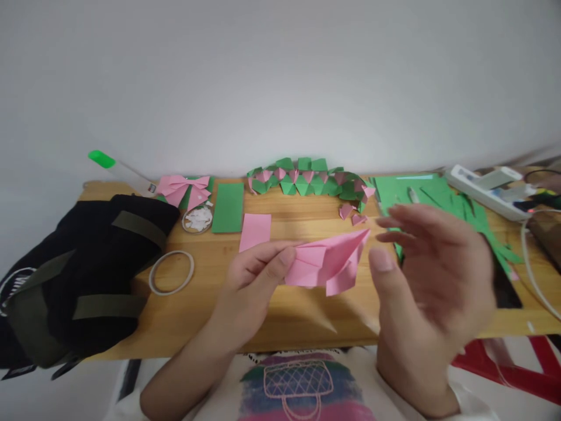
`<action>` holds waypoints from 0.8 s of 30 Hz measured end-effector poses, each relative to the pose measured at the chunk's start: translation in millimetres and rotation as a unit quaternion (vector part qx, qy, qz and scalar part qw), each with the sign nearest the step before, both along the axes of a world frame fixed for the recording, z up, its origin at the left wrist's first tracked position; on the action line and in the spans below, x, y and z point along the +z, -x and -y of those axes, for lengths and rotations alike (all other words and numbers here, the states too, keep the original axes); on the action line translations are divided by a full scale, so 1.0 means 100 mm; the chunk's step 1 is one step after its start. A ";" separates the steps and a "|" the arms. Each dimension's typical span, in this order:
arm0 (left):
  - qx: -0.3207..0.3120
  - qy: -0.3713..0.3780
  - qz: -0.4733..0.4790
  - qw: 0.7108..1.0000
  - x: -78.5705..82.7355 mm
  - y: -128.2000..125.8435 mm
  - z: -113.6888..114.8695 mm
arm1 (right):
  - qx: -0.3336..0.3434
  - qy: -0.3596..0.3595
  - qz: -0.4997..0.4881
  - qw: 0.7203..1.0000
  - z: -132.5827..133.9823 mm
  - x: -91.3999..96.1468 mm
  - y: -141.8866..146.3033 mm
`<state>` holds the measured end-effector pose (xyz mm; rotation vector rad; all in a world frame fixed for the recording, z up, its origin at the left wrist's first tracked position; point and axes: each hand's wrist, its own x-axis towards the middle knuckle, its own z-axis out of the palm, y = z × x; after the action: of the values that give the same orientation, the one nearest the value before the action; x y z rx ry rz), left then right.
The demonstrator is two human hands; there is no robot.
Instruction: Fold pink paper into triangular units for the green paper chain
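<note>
Between thumb and fingers, my left hand pinches the left end of a folded piece of pink paper. The paper is held above the wooden table, and its right side rises to a pointed flap. My right hand is just right of that point, thumb and fingers apart, holding nothing; it looks slightly blurred. Beyond my left hand a flat pink paper rectangle lies on the table, partly covered by the hand. A green paper rectangle lies beside it.
A green and pink paper garland lies along the wall. At left are a pink bow, a tape roll and a black bag. Green sheets and scraps, a power strip and a dark tablet-like slab sit right.
</note>
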<state>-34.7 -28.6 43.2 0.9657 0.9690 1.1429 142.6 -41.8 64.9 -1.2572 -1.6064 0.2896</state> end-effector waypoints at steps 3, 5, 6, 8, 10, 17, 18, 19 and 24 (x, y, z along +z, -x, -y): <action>0.017 0.041 0.004 0.999 0.00 0.00 0.00 | 0.015 0.104 -0.149 0.983 -0.03 -0.01 0.02; 0.022 0.049 -0.014 0.998 0.01 -0.01 0.01 | 0.046 0.155 -0.179 0.971 -0.03 -0.02 0.04; 0.021 0.044 -0.025 0.998 0.02 -0.02 0.01 | 0.046 0.165 -0.188 0.967 -0.03 -0.02 0.05; 0.023 0.034 -0.055 0.998 0.06 -0.03 0.00 | 0.034 0.178 -0.208 0.961 -0.01 -0.02 0.08; 0.029 0.028 -0.079 0.996 0.11 -0.05 -0.02 | 0.013 0.183 -0.232 0.955 0.00 0.00 0.12; 0.024 0.034 -0.067 0.997 0.20 -0.11 -0.04 | 0.011 0.205 -0.313 0.927 0.05 0.02 0.17; 0.026 0.031 -0.073 0.997 0.20 -0.11 -0.04 | 0.014 0.205 -0.322 0.924 0.05 0.01 0.16; 0.028 0.028 -0.080 0.996 0.19 -0.11 -0.04 | 0.020 0.206 -0.327 0.922 0.04 0.00 0.15; 0.022 0.016 -0.111 0.993 0.20 -0.12 -0.03 | 0.071 0.203 -0.278 0.936 0.02 -0.03 0.08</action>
<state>-23.0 -25.3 63.0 1.0665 1.1887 1.0677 134.8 -43.8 61.9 -1.2132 -1.1718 1.0183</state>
